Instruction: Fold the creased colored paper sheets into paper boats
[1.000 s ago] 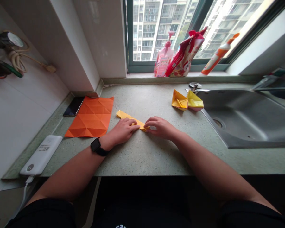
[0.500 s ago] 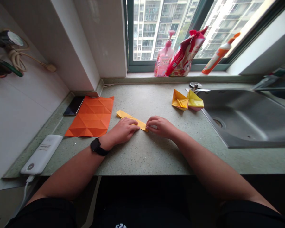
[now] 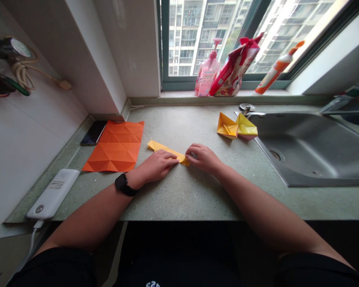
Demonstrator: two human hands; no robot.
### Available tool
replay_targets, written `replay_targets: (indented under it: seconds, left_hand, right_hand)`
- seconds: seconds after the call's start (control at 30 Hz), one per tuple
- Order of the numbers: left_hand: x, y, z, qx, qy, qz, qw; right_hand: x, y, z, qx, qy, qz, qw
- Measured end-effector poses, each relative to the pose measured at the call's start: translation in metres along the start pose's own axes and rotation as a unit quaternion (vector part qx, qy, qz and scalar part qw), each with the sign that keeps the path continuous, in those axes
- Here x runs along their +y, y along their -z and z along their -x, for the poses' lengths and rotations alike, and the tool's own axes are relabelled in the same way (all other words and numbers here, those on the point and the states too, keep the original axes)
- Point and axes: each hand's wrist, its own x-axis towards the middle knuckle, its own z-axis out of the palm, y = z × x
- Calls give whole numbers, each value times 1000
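A narrow folded strip of yellow-orange paper [image 3: 154, 146] lies aslant on the counter, running from upper left to lower right. Across its middle rests my left hand [image 3: 157, 164], fingers and thumb drawn together on the paper, partly covering it. My right hand [image 3: 204, 157] has its fingertips pinched at the strip's right end, where a small corner stands turned. Part of that end is hidden by the fingers. A black watch [image 3: 121, 182] is on my left wrist.
Creased orange paper [image 3: 119, 145] lies left beside a phone [image 3: 93, 132] and a white power bank [image 3: 53, 194]. Orange [image 3: 226, 126] and yellow [image 3: 246, 127] folded paper boats stand near the steel sink [image 3: 317, 151]. A pump bottle [image 3: 207, 75], a red bag [image 3: 235, 71] and an orange-white bottle [image 3: 273, 73] line the windowsill.
Both hands have shifted very slightly to the right along the strip. A small corner at the strip's right end now shows folded out below my right fingers.
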Motion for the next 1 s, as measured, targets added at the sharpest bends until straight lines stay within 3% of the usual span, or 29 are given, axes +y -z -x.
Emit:
replay_targets:
  seconds: [0.73, 1.0]
  left_hand:
    - [8, 5, 1, -29, 3, -31, 999]
    - [6, 1, 1, -32, 10, -36, 999]
  right_hand:
    - [3, -17, -8, 36, -8, 108, 994]
    - [5, -14, -3, 41, 6, 47, 998]
